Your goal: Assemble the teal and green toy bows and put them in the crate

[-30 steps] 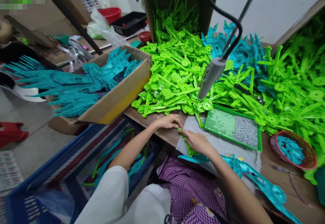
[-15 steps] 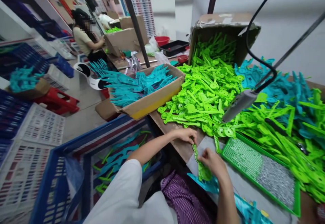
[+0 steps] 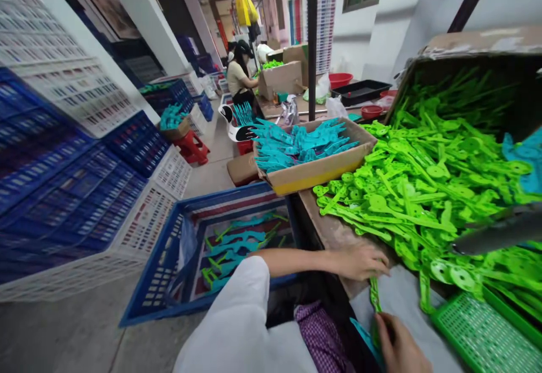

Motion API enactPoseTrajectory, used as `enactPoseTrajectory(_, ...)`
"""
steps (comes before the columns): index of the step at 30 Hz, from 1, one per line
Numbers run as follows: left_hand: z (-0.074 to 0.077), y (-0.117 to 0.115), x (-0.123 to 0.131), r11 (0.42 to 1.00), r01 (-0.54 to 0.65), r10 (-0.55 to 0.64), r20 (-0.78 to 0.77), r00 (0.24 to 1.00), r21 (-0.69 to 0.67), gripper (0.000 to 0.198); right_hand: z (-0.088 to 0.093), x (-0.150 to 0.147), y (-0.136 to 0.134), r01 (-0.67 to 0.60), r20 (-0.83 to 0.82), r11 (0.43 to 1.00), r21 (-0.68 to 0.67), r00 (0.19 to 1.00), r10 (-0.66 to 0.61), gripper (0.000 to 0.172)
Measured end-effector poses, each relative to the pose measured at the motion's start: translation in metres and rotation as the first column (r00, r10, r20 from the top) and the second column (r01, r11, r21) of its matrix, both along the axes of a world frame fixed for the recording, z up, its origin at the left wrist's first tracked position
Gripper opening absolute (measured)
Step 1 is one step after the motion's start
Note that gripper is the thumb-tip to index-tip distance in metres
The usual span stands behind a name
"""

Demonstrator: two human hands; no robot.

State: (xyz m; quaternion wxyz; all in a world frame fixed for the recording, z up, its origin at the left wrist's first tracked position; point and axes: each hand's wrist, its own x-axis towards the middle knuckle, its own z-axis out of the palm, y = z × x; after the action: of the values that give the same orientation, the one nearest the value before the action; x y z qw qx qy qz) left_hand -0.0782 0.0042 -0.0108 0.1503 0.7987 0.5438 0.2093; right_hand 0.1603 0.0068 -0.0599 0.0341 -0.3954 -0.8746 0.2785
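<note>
My left hand (image 3: pixel 359 260) is closed at the upper end of a thin light-green plastic piece (image 3: pixel 375 295), fingers pinched together over it. Lower down, my right hand (image 3: pixel 400 346) grips the same piece; its lower part is mostly hidden behind the fingers. A teal plastic part (image 3: pixel 365 336) lies just left of my right hand, on the grey sheet (image 3: pixel 404 294). Beyond both hands spreads a heap of bright green plastic pieces (image 3: pixel 393 203), long-handled with round, holed ends. A green perforated tray (image 3: pixel 486 322) sits right of my right hand.
A cardboard box (image 3: pixel 322 170) of teal parts stands at the table's corner. Below left is a blue crate (image 3: pixel 148 282) with teal and green parts inside. A grey tool tip (image 3: pixel 491 235) juts in from the right. Stacked crates (image 3: pixel 80 175) line the left; a person (image 3: pixel 239 74) sits further back.
The view has swung left, so the table things sit further right and more crates show. Both hands remain on the green piece; the tray's metal bits have left the view.
</note>
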Motion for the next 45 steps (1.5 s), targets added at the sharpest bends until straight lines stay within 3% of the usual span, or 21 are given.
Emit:
enactPoseTrajectory(3, -0.002, -0.022, 0.022, 0.995, 0.101, -0.101, 0.105, 0.989, -0.001, 0.023, 0.013, -0.004, -0.010, 0.023, -0.118, 0.997, 0.072, 0.993, -0.014, 0.041)
enactPoseTrajectory(5, -0.005, -0.030, 0.028, 0.994, 0.099, -0.091, 0.156, 0.984, -0.043, 0.021, 0.024, -0.008, -0.018, 0.009, -0.181, 0.996, 0.094, 0.983, 0.008, 0.041)
enactPoseTrajectory(8, -0.012, -0.028, 0.026, 0.995, 0.029, -0.002, 0.259, 0.966, -0.100, 0.019, 0.035, -0.012, -0.022, 0.066, -0.186, 0.989, 0.135, 0.982, -0.040, 0.040)
enactPoseTrajectory(11, -0.014, -0.020, 0.021, 0.990, 0.060, -0.020, 0.294, 0.956, -0.130, 0.018, 0.040, -0.009, -0.024, 0.154, -0.151, 0.973, 0.170, 0.980, -0.129, 0.039)
enactPoseTrajectory(20, 0.002, -0.012, 0.021, 0.972, 0.128, -0.084, 0.221, 0.972, -0.196, 0.017, 0.053, 0.007, -0.028, 0.146, -0.084, 0.983, 0.114, 0.987, -0.137, 0.035)
enactPoseTrajectory(29, 0.006, -0.013, 0.025, 0.961, 0.154, -0.128, 0.124, 0.984, -0.230, 0.019, 0.058, 0.019, -0.030, 0.036, 0.214, 0.978, 0.205, 0.974, -0.081, 0.037)
enactPoseTrajectory(35, 0.002, -0.012, 0.024, 0.949, 0.247, -0.228, 0.111, 0.967, -0.194, 0.027, 0.060, 0.018, -0.028, -0.028, 0.292, 0.975, 0.222, 0.956, -0.039, 0.042)
enactPoseTrajectory(45, -0.008, -0.022, 0.024, 0.982, 0.167, -0.167, 0.005, 0.986, -0.088, 0.034, 0.056, 0.019, -0.029, -0.032, 0.281, 0.971, 0.238, 0.959, -0.037, 0.040)
